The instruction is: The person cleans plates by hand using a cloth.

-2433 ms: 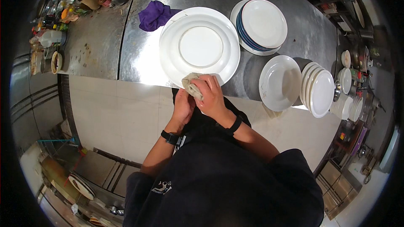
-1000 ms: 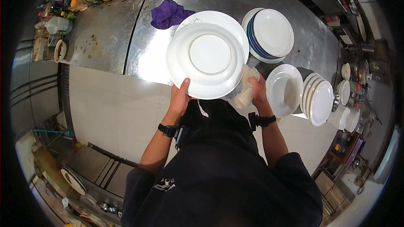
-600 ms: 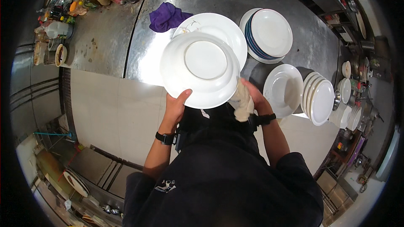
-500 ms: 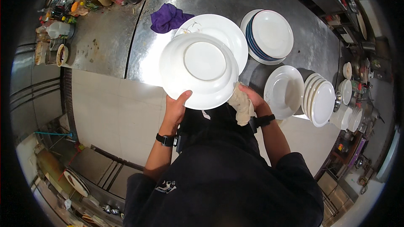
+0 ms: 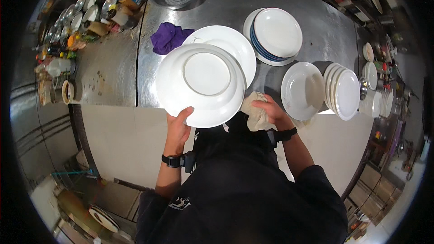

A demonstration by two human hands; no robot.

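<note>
The white plate (image 5: 205, 85) has barely shifted, gripped by the left hand (image 5: 177, 128); the right hand (image 5: 270, 110) seemingly clutches a cloth (image 5: 254, 113).

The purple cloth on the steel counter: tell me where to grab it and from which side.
Pinch the purple cloth at its bunched, raised middle, coming straight down from above. It lies crumpled on the bare steel counter, so the folds give something to pinch. Its right edge sits close to the big white plate, so keep to the left half.
</note>
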